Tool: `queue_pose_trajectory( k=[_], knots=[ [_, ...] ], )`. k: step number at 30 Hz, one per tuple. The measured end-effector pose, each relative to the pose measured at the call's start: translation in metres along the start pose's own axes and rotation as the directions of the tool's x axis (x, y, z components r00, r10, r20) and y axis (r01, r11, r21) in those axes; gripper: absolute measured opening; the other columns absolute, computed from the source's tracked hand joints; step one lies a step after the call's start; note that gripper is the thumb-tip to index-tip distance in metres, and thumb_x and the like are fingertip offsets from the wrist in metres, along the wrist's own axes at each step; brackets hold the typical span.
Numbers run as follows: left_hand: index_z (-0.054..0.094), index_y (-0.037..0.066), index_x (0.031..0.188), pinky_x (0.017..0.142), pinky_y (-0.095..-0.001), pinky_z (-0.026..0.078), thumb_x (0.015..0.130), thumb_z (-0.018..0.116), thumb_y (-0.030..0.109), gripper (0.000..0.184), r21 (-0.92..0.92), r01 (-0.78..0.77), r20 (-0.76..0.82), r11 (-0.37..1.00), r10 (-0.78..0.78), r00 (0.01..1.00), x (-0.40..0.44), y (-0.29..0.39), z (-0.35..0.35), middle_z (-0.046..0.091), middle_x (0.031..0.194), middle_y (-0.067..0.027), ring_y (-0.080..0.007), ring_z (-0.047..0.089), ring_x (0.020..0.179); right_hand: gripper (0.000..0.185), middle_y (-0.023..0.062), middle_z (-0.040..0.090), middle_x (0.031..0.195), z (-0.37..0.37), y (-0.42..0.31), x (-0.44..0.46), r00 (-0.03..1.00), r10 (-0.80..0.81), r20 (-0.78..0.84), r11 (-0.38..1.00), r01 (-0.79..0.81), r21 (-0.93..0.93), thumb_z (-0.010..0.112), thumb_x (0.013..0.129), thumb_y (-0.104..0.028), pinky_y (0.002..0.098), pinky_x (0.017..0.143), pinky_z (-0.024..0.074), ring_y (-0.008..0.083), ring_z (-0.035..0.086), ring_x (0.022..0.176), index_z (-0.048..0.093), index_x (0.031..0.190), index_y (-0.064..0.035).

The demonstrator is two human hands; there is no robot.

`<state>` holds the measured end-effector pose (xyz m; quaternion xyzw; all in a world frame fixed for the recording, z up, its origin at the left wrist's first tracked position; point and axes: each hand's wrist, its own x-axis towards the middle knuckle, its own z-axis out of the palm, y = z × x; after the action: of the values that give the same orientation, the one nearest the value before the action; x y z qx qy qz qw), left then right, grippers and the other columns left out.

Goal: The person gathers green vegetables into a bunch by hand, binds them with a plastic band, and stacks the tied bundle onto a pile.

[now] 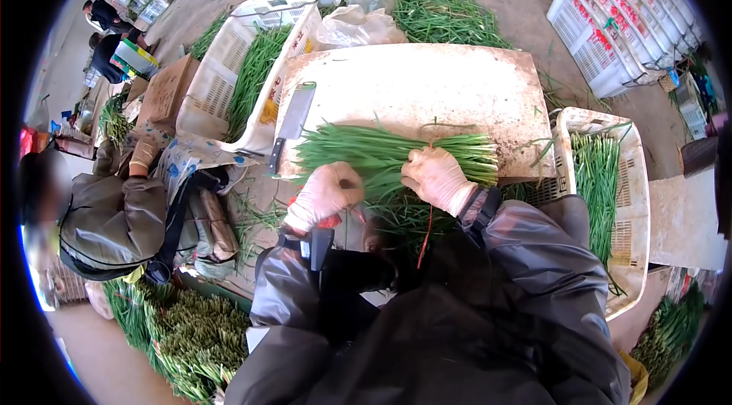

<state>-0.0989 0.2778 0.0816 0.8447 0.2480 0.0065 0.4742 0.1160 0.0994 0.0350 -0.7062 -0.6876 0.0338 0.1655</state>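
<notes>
A bunch of green chives (347,149) lies across the near edge of a pale, dirt-stained board (457,73). My right hand (438,176), in a whitish glove, is closed on the bunch near its cut-stem end. From beneath that hand a thin red tie (425,241) hangs down; part of it is hidden. My left hand (329,190), also gloved, has its fingers curled into a pinch beside the near side of the leaves. What it pinches, if anything, does not show. On the board's left edge rests a cleaver (297,111) with a dark handle.
White crates of chives stand left (210,92) and right (643,214) of the board. Loose chives (442,16) lie behind it. Stacked crates (602,31) are at far right. A co-worker (114,214) sits at left, near bundled chives (198,329) on the floor.
</notes>
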Motion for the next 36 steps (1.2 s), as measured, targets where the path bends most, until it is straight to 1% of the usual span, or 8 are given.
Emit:
queue_pose_trajectory(
  k=[5, 6, 7, 13, 15, 19, 26, 36],
  knots=[
    [0.08, -0.001, 0.097, 0.075, -0.0348, 0.056, 0.086, 0.08, 0.021, 0.025, -0.079, 0.135, -0.165, 0.988, -0.146, 0.975, 0.004, -0.021, -0.003, 0.077, 0.085, -0.0167, -0.0261, 0.074, 0.078, 0.022, 0.014, 0.071, 0.1, -0.022, 0.021, -0.004, 0.983, -0.006, 0.181, 0.96, -0.045, 0.276, 0.065, 0.095, -0.028, 0.0434, 0.081, 0.0566, 0.0349, 0.071, 0.093, 0.073, 0.097, -0.0081],
    [0.08, 0.0, 0.097, 0.075, -0.0349, 0.057, 0.087, 0.08, 0.023, 0.025, -0.044, 0.153, -0.185, 0.987, -0.159, 0.97, 0.004, -0.023, -0.003, 0.077, 0.083, -0.0167, -0.0263, 0.075, 0.077, 0.024, 0.0131, 0.075, 0.101, -0.036, 0.031, 0.0, 0.913, -0.02, 0.407, 0.912, -0.15, 0.382, 0.062, 0.099, -0.027, 0.0396, 0.078, 0.0575, 0.0304, 0.074, 0.087, 0.072, 0.103, -0.0052],
    [0.081, 0.0, 0.097, 0.074, -0.0349, 0.057, 0.087, 0.08, 0.025, 0.026, -0.009, 0.171, -0.205, 0.985, -0.169, 0.964, 0.005, -0.023, -0.004, 0.077, 0.082, -0.0167, -0.0265, 0.075, 0.076, 0.026, 0.0098, 0.075, 0.095, -0.05, 0.035, 0.001, 0.765, 0.008, 0.644, 0.58, -0.529, 0.62, 0.061, 0.102, -0.027, 0.0368, 0.075, 0.0573, 0.0227, 0.074, 0.078, 0.071, 0.106, -0.0028],
    [0.079, 0.003, 0.102, 0.081, -0.0402, 0.059, 0.083, 0.078, 0.015, 0.022, 0.304, 0.18, -0.542, 0.936, 0.014, 0.84, 0.008, -0.024, 0.002, 0.077, 0.091, -0.0157, -0.0337, 0.075, 0.085, 0.026, 0.0124, 0.075, 0.093, -0.078, 0.096, -0.023, 0.894, 0.348, 0.281, 0.595, -0.443, 0.671, 0.065, 0.101, -0.027, 0.0387, 0.075, 0.0581, 0.0233, 0.071, 0.076, 0.072, 0.104, -0.0023],
    [0.077, 0.004, 0.111, 0.084, -0.0364, 0.058, 0.086, 0.077, 0.01, 0.026, 0.426, 0.091, -0.658, 0.9, 0.239, 0.714, 0.013, -0.02, 0.006, 0.078, 0.098, -0.0149, -0.0303, 0.075, 0.088, 0.023, 0.0178, 0.073, 0.089, -0.087, 0.113, -0.032, 0.788, 0.612, -0.068, 0.755, -0.557, 0.347, 0.069, 0.097, -0.026, 0.0427, 0.077, 0.0576, 0.0306, 0.072, 0.082, 0.073, 0.106, -0.0049],
    [0.07, 0.009, 0.128, 0.1, -0.0411, 0.054, 0.08, 0.072, -0.001, 0.049, 0.513, -0.166, -0.558, 0.842, 0.474, 0.682, 0.025, 0.012, 0.03, 0.071, 0.122, -0.0143, -0.0343, 0.067, 0.115, 0.053, 0.0205, 0.075, 0.113, -0.102, 0.115, -0.04, 0.655, 0.7, -0.286, 0.571, -0.753, -0.326, 0.071, 0.094, -0.034, 0.0491, 0.086, 0.0573, 0.0386, 0.071, 0.103, 0.064, 0.136, -0.0038],
    [0.035, 0.003, 0.16, 0.128, -0.0505, 0.028, 0.069, 0.091, 0.029, 0.111, 0.672, -0.336, 0.115, 0.66, 0.355, 0.928, 0.058, 0.037, 0.098, 0.044, 0.159, -0.0186, -0.0358, 0.04, 0.151, 0.046, 0.0207, 0.073, 0.12, -0.077, 0.115, -0.049, 0.767, 0.601, 0.222, 0.79, -0.613, -0.02, 0.059, 0.103, -0.041, 0.0487, 0.098, 0.0533, 0.0406, 0.069, 0.111, 0.066, 0.133, -0.0072],
    [0.034, 0.006, 0.161, 0.124, -0.0684, 0.019, 0.064, 0.094, 0.046, 0.121, 0.872, -0.19, 0.044, 0.45, 0.315, 0.948, 0.095, 0.054, 0.137, 0.044, 0.159, -0.0148, -0.0336, 0.034, 0.154, 0.036, 0.0206, 0.074, 0.119, -0.063, 0.128, -0.058, 0.803, 0.566, 0.189, 0.82, -0.571, -0.031, 0.055, 0.104, -0.03, 0.049, 0.099, 0.0534, 0.0402, 0.069, 0.111, 0.069, 0.129, -0.0079]
  ],
)
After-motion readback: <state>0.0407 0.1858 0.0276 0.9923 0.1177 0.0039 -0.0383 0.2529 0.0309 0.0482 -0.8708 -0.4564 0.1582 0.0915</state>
